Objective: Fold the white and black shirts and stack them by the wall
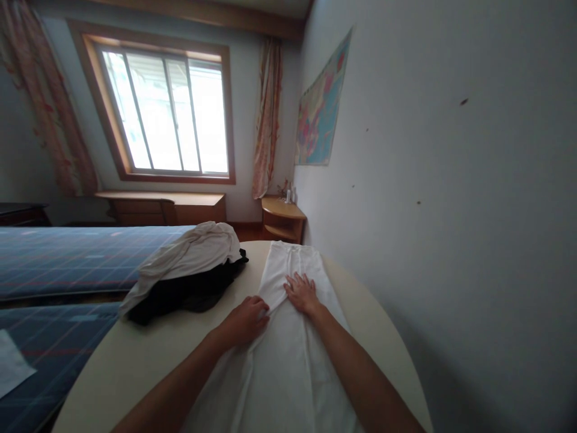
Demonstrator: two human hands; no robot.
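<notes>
A long white garment (283,355) lies spread over the cream round table (112,373), with what looks like a waistband at its narrow far end. Creases run along its length, and it widens toward me. My left hand (247,320) is at its left edge, the fingers curled and closed on the cloth there. Flat on the upper middle of the garment rests my right hand (302,293), fingers spread and pressing on the fabric with nothing held.
Left on the table is a heap of clothes, a light one (193,249) over a black one (180,294). Beds with blue plaid covers (90,258) stand beyond the left edge. A wall (451,240) runs close on the right. A corner shelf (283,209) stands behind.
</notes>
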